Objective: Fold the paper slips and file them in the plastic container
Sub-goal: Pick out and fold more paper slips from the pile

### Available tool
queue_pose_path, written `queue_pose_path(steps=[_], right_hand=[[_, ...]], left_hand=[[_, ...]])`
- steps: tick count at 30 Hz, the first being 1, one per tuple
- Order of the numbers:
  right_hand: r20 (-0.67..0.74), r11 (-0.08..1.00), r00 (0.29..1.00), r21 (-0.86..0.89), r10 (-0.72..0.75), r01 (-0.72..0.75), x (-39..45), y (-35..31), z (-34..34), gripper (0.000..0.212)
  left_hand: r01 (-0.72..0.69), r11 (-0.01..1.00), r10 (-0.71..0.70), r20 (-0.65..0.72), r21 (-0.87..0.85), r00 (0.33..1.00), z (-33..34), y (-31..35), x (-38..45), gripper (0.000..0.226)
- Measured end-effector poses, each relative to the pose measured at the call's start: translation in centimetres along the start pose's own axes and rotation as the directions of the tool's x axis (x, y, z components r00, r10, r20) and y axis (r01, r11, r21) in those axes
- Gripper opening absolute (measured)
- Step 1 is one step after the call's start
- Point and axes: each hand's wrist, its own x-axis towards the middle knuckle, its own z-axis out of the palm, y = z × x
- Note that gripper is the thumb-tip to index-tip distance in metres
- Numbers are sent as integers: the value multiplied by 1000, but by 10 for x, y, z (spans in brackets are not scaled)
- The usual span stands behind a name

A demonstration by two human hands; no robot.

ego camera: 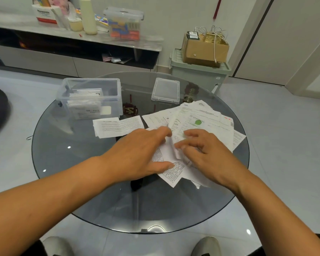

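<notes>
While both hands work one slip (171,164) at the near side of the glass table (67,163), the fold is mid-way, I'd judge. Left hand (137,154) lies flat-ish on the slip's left part, fingers fairly straight, thumb pressing the near edge. Right hand (203,152) has curled fingers that appear to pinch a raised flap at the slip's middle (contact partly hidden, so not certain). The slip sits between the two hands, touching both, long axis running diagonally from near-left to far-right.

Loose pile (201,119) of unfolded sheets lies just beyond the right hand. One flat slip (116,126) rests apart, toward the container. Container (92,97) stands far-left, open, folded papers already upright inside; its lid (165,92) sits far-centre.

Key relation: the container lies away and left of the slip, so the left hand is nearer for filing. Next move likely needs the flap pressed flat first.
</notes>
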Motion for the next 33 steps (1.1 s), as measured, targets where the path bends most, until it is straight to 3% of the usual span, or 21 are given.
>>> queue_pose_path(steps=[2,4,8,12,14,16,18,21,23,26,28,31,33], right_hand=[[53,986,998,-162,-14,22,-2,1,3,28],[104,967,993,-244,-53,77,-4,0,4,35],[196,968,980,-236,-44,91,-6,-4,0,49],[166,976,984,-199,-58,91,-3,-2,-1,59],[75,979,994,-183,-76,89,-1,0,2,44],[-49,986,996,-151,-78,70,2,-2,5,15],[-112,995,992,-90,-57,47,5,-4,9,24],[-82,1000,997,10,14,-13,8,-4,17,44],[-67,996,995,41,77,-75,10,-6,24,45],[-68,988,986,14,154,-153,12,-8,28,39],[-49,977,979,92,197,-192,15,-5,24,35],[-49,967,977,156,210,-200,19,4,16,22],[-45,972,980,146,191,-183,20,6,15,15]], left_hand=[[16,994,-17,-9,-109,1000,-3,0,-3,71],[-12,997,12,1,-71,1000,-4,-2,-4,72],[-154,963,156,12,223,988,-1,-9,-1,51],[-180,951,202,-66,250,977,7,-12,2,43],[-100,987,114,-107,124,988,2,-10,2,41],[7,996,-16,-90,-90,996,-2,-9,0,40],[79,964,-93,-42,-255,995,-6,-6,-2,38],[180,878,-186,30,-443,982,-6,-3,-2,31],[208,849,-216,40,-486,976,-2,-4,-1,38],[176,916,-198,-26,-360,980,4,-7,2,41],[140,953,-156,-41,-268,987,6,-12,2,38],[16,997,-20,-43,-80,999,9,-15,1,36],[-73,996,75,-49,42,996,11,-14,0,48]])
